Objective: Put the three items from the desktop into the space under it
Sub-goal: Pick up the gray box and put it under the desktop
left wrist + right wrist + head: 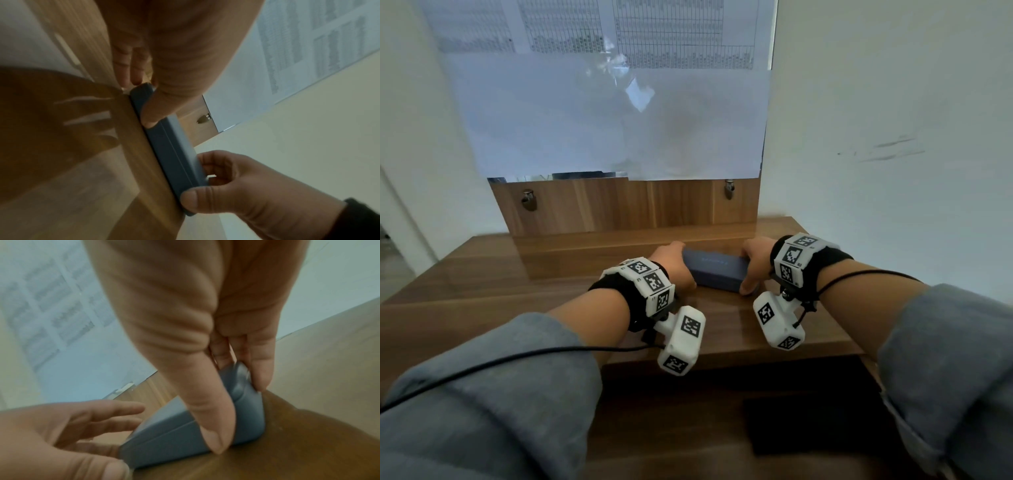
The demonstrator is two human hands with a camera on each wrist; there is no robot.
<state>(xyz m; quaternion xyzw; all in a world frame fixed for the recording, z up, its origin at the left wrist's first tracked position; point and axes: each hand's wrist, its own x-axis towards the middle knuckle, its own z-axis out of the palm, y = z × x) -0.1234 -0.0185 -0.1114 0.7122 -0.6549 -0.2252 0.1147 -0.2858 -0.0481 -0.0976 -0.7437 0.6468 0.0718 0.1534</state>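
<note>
Flat on the wooden desktop, toward its right half and nearer the back panel than the front edge: a long dark blue case. Gripped at its left end by the left hand, thumb on the near side and fingers over the far side. Pinched the same way at its right end by the right hand, thumb tip down on the near face.

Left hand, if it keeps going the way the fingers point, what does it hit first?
Past the blue case that the left hand grips, probably the raised wooden ledge below the back panel. The gap between them is hard to judge.
</note>
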